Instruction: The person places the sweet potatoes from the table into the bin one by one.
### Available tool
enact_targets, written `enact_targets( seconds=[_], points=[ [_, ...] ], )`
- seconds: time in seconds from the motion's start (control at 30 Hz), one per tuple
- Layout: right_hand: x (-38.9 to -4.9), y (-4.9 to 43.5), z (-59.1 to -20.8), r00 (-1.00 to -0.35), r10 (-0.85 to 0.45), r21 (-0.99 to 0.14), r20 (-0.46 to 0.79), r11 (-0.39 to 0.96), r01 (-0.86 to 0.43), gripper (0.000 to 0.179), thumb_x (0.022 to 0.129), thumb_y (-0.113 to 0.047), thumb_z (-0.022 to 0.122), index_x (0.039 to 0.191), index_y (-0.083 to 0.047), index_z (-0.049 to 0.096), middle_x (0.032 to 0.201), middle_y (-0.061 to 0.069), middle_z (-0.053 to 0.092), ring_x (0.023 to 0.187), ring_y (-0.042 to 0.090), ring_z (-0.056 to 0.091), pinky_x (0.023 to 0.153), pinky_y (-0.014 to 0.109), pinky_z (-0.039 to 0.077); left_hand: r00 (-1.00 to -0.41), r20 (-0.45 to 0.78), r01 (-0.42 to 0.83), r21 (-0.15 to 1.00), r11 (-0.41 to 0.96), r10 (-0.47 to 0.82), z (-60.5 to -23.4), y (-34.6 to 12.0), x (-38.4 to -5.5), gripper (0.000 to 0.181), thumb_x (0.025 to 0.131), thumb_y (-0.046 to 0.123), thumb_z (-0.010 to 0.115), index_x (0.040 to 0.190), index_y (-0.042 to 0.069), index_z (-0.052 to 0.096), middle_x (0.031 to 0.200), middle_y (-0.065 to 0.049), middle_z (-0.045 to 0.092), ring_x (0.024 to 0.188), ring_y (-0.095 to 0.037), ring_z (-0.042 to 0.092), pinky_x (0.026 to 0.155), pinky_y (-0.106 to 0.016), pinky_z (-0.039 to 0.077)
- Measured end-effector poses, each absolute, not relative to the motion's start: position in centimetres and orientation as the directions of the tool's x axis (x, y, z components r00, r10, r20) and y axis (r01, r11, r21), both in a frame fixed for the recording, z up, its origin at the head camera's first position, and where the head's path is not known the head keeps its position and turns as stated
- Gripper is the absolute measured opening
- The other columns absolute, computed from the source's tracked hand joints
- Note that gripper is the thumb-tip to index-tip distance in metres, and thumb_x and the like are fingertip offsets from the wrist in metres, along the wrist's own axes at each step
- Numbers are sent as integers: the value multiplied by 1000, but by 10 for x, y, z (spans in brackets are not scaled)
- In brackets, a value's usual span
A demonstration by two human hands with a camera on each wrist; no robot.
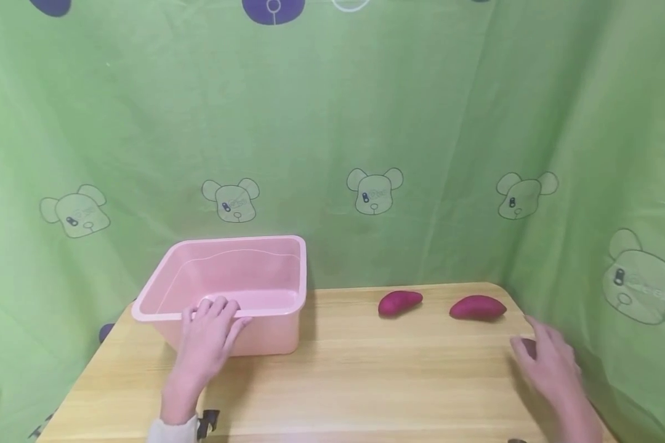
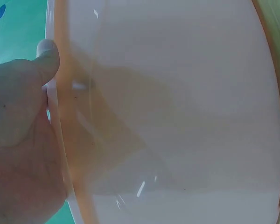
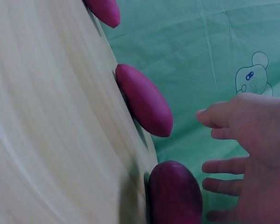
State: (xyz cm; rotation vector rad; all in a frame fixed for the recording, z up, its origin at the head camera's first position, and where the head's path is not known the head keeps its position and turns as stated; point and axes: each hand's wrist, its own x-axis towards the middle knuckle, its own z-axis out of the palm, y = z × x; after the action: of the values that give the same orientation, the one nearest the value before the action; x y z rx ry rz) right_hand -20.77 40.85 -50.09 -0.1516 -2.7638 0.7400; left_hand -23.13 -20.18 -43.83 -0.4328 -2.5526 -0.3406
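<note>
My left hand (image 1: 207, 338) holds the near rim of a pink plastic basin (image 1: 277, 332), its fingers hooked over the edge. In the left wrist view the thumb (image 2: 47, 60) lies along that rim, beside the basin's broad outer wall (image 2: 191, 102). On the right, my right hand (image 1: 554, 366) hovers by a purple sweet potato (image 1: 529, 347), which it partly covers in the head view. The right wrist view shows its fingers extended and apart from that sweet potato (image 3: 176, 196). Two more sweet potatoes lie farther back, one nearer the hand (image 1: 478, 307) and one toward the middle (image 1: 400, 303).
The basin stands at the left of the wooden table (image 1: 377, 381). A green curtain (image 1: 421, 123) with printed bear heads hangs close behind the table and along both sides. A small dark object (image 1: 516, 440) shows at the bottom edge of the head view.
</note>
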Motion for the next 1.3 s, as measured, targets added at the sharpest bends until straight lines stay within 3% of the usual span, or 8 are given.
enact_targets(
  seconds=[0.37, 0.53, 0.7, 1.0, 1.3],
  points=[
    [-210, 417, -515, -972, 174, -478, 157, 875, 79, 72, 108, -38, 49, 158, 3, 18, 144, 50, 20, 115, 77, 27, 84, 86, 23, -780, 577, 373, 117, 920, 243, -443, -203, -234, 25, 100, 39, 64, 95, 16, 57, 91, 0, 52, 90, -27, 48, 89, -53, 33],
    [-210, 420, -523, -974, 151, -453, 171, 890, 59, 67, 104, -29, 56, 152, 9, 28, 135, 51, 28, 108, 76, 35, 82, 84, 30, -765, 596, 378, 112, 919, 242, -446, -202, -233, 25, 100, 39, 64, 93, 16, 56, 90, 1, 51, 89, -26, 47, 87, -52, 32],
    [-212, 424, -529, -981, 122, -434, 149, 900, 46, 65, 99, -18, 61, 147, 14, 31, 133, 52, 28, 109, 75, 35, 85, 83, 30, -767, 597, 378, 122, 918, 237, -445, -201, -231, 25, 100, 40, 63, 94, 17, 57, 90, 2, 51, 90, -26, 47, 88, -52, 32],
    [-213, 426, -529, -989, 116, -440, 88, 895, 66, 73, 92, -7, 58, 153, 11, 21, 136, 54, 21, 110, 76, 33, 83, 84, 31, -771, 596, 369, 129, 920, 226, -443, -201, -232, 26, 100, 41, 63, 93, 17, 55, 89, 3, 49, 90, -26, 46, 87, -51, 31],
    [-213, 425, -528, -992, 101, -438, 77, 897, 58, 70, 91, -5, 56, 152, 9, 26, 132, 55, 25, 111, 76, 33, 84, 85, 29, -770, 601, 369, 141, 919, 217, -445, -200, -232, 26, 101, 41, 63, 92, 17, 55, 89, 3, 47, 89, -25, 44, 86, -50, 31]
  ],
)
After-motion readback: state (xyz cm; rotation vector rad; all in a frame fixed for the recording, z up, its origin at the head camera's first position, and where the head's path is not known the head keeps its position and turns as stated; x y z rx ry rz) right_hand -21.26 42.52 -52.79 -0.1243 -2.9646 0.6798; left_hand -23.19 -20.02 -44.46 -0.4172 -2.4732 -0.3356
